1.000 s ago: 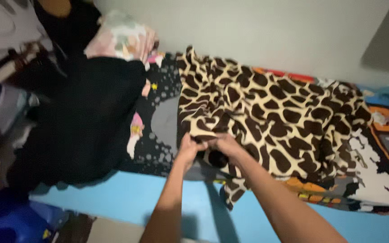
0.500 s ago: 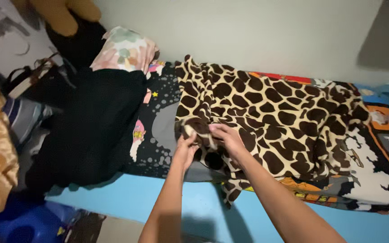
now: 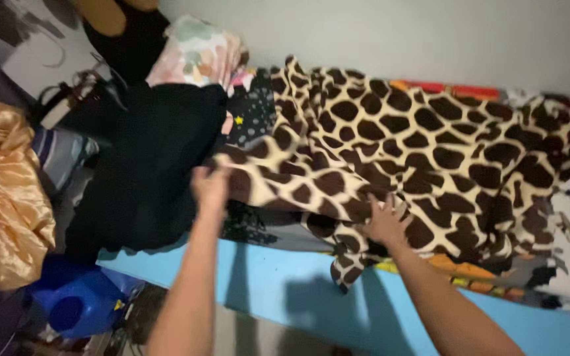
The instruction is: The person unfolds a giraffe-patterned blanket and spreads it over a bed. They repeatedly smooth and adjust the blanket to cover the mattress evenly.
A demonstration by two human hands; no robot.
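Observation:
A giraffe-patterned blanket (image 3: pixel 404 145), cream with dark brown patches, lies spread over a bed against the wall. My left hand (image 3: pixel 210 188) grips the blanket's left corner and holds it pulled out to the left, just above the black cloth (image 3: pixel 146 158). My right hand (image 3: pixel 384 224) rests with fingers spread flat on the blanket's lower edge near the bed's front side. Part of the blanket hangs over the blue bed frame (image 3: pixel 278 283).
A black cloth covers the bed's left part, with a pastel patterned pillow (image 3: pixel 199 56) behind it. A gold satin cloth (image 3: pixel 1 198) lies at far left, a blue plastic jug (image 3: pixel 77 306) on the floor below. A cartoon-print sheet (image 3: pixel 562 264) shows at right.
My hands, close together on a bunched fold of the blanket, have parted. The left has drawn a corner out to the left; the right has moved right and flattened on the blanket.

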